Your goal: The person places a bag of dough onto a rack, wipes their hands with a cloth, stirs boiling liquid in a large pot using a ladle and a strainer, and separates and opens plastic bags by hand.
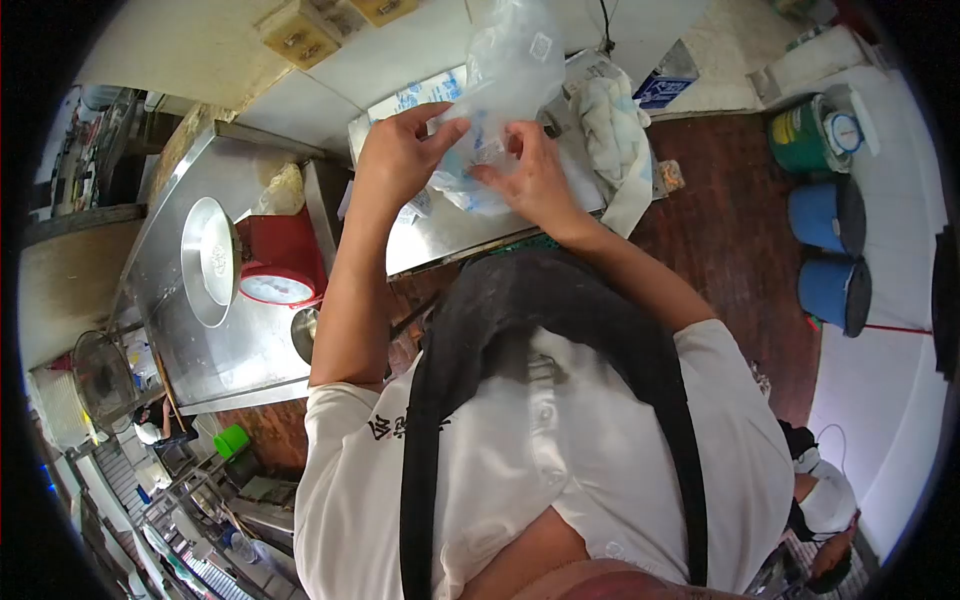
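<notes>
A clear plastic bag (pixel 515 60) stretches upward over the metal counter, crumpled at its lower part. My left hand (pixel 400 155) grips its left side, thumb and forefinger bent at the plastic. On the other side, my right hand (pixel 535 175) has its fingers curled on the bag's lower right, thumb pointing left. Behind the bag lies a white package with blue print (pixel 425 92), partly hidden. A whitish cloth (pixel 612 135) hangs over the counter just right of my right hand.
To the left, a red scale (pixel 285 250) with a metal pan (pixel 208 262) stands on a steel table (pixel 180 330). Blue bins (pixel 825 215) and a green bucket (pixel 800 135) line the right wall. Other people are at lower left (pixel 155 425) and lower right (pixel 825 500).
</notes>
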Action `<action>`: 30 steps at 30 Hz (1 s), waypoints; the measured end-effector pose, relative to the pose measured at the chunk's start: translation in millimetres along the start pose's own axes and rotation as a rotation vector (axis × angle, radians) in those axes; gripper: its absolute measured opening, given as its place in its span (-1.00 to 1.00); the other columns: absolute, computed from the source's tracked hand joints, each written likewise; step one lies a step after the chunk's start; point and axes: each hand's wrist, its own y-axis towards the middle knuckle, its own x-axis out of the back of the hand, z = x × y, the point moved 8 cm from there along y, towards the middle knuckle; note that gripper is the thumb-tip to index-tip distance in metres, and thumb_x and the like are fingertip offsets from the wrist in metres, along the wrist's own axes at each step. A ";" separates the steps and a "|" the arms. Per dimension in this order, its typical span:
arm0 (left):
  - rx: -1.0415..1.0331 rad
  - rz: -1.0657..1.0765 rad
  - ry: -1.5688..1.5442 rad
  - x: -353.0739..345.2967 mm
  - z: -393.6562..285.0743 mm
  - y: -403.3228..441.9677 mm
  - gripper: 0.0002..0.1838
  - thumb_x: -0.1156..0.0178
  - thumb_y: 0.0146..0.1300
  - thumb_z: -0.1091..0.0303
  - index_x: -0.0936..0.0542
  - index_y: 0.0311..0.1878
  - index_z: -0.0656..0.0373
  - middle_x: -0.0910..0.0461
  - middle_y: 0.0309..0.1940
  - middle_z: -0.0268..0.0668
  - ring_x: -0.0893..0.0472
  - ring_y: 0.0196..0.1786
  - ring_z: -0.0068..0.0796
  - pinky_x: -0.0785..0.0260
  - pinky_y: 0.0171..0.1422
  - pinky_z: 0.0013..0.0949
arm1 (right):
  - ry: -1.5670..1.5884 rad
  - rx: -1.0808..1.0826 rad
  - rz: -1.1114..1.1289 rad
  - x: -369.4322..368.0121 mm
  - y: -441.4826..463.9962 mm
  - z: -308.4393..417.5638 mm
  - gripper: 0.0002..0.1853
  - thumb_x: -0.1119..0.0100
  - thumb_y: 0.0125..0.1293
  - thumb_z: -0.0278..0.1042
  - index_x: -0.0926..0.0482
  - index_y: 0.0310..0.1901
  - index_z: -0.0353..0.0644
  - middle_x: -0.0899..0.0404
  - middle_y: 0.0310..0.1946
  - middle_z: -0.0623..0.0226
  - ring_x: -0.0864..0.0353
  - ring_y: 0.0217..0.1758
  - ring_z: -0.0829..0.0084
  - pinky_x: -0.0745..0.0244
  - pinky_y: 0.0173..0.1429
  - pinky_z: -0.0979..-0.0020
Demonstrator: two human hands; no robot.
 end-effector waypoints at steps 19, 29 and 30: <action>0.060 -0.194 -0.049 36.6 47.2 -38.0 -0.76 -0.34 0.24 0.37 -0.67 -0.09 0.29 -0.63 -0.47 -0.25 -0.55 -0.42 -0.54 -0.39 -0.26 -0.46 | 0.337 -0.538 0.011 19.3 -31.7 -110.4 -0.65 -0.21 0.43 -0.16 -0.52 0.04 -0.27 -0.59 -0.17 0.29 -0.55 -0.11 0.46 -0.46 0.05 0.41; -0.851 0.111 -0.411 104.3 -100.3 -114.1 -0.77 -0.34 0.18 0.24 -0.72 -0.38 0.24 -0.51 -0.68 -0.31 -0.48 -0.66 -0.35 -0.22 -0.54 -0.32 | 0.568 -0.386 0.154 31.4 8.7 -52.2 -0.58 -0.21 0.40 -0.08 -0.54 0.04 -0.31 -0.58 -0.21 0.21 -0.57 -0.14 0.43 -0.47 0.03 0.39; -0.933 0.312 -0.575 91.7 -98.5 -117.5 -0.76 -0.33 0.21 0.22 -0.75 -0.32 0.23 -0.47 -0.70 -0.31 -0.42 -0.71 -0.38 -0.12 -0.59 -0.27 | 0.671 -0.468 0.169 27.4 10.3 -56.7 -0.57 -0.23 0.39 -0.09 -0.53 0.05 -0.31 -0.59 -0.20 0.26 -0.56 -0.13 0.47 -0.46 0.04 0.40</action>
